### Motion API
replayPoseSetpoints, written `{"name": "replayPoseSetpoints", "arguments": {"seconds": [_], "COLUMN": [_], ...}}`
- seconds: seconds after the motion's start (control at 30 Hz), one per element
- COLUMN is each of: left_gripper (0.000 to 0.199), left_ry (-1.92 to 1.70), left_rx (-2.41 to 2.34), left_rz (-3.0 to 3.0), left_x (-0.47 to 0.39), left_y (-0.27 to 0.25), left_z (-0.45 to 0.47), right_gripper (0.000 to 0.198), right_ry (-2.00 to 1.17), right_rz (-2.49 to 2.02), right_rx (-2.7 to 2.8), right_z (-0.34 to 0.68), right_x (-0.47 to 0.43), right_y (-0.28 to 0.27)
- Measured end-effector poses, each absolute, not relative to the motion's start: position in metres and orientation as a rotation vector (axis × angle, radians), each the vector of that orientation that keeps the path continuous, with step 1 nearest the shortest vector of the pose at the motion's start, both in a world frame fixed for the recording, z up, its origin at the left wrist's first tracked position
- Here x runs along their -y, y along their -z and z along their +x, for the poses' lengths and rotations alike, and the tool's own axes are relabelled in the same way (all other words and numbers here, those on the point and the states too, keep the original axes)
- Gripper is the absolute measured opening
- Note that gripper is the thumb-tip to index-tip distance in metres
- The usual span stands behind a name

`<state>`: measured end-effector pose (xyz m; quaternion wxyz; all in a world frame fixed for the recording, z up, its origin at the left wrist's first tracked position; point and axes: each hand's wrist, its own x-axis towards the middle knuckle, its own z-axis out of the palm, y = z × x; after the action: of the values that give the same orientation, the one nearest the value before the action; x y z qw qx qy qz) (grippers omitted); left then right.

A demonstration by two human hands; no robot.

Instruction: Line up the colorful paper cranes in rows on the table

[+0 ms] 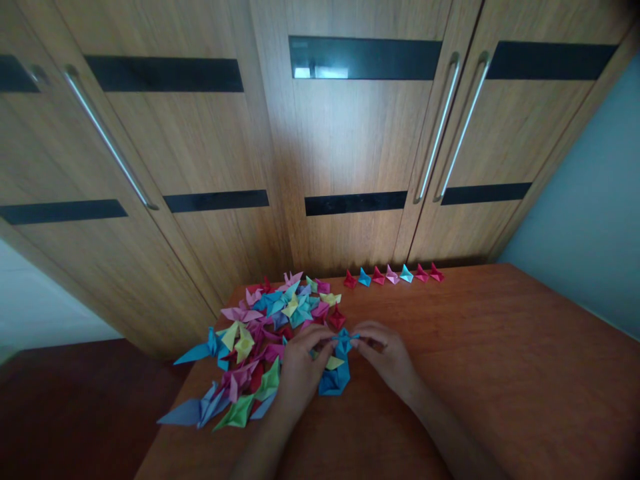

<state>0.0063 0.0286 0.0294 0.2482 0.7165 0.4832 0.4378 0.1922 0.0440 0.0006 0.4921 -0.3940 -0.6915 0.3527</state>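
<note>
A small blue folded-paper piece [344, 341] is held up between both hands, just above the table. My left hand [306, 357] pinches its left side, and my right hand [385, 357] pinches the right side with thumb and fingers. Below it on the table lies a larger blue folded-paper piece [334, 381], beside a partly hidden yellow one [334, 363]. Close to my left hand spreads a heap of colourful origami pieces [260, 327], some shaped like birds. A red folded piece [337, 317] sits just beyond my fingers.
Along the far edge of the brown wooden table [500, 347] stands a row of several small folded-paper pieces [379, 275], red, pink and blue. Behind the table rises a wooden wardrobe [350, 147] with metal handles. A light blue wall [585, 200] is at the right.
</note>
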Motion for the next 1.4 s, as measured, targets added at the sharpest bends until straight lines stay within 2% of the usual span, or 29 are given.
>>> {"name": "replayPoseSetpoints", "arguments": {"seconds": [0.7,0.83,1.0,1.13,1.23,1.4], "left_gripper": [0.018,0.018,0.017,0.017,0.018,0.018], "left_ry": [-1.201,-1.177,-1.080,-1.057,-1.044,-1.037], "left_rx": [-1.370,-1.376,-1.364,-1.350,-1.363,-1.378], "left_rz": [1.820,1.874,1.955,1.982,1.986,1.979], "left_x": [-0.026,-0.023,-0.018,-0.016,-0.015,-0.015], "left_y": [-0.031,-0.034,-0.032,-0.031,-0.033,-0.031], "left_z": [0.007,0.010,0.016,0.018,0.018,0.018], "right_gripper": [0.022,0.032,0.044,0.038,0.039,0.042], "right_ry": [-0.760,-0.551,-0.141,0.042,0.027,-0.075], "right_rz": [-1.034,-1.251,-1.638,-2.035,-2.301,-2.469], "right_rx": [1.623,1.379,1.269,1.204,1.160,1.201], "right_z": [0.211,0.255,0.346,0.412,0.442,0.462], "right_x": [-0.053,-0.073,-0.115,-0.146,-0.161,-0.182], "right_y": [-0.002,0.003,0.013,0.026,0.037,0.050]}}
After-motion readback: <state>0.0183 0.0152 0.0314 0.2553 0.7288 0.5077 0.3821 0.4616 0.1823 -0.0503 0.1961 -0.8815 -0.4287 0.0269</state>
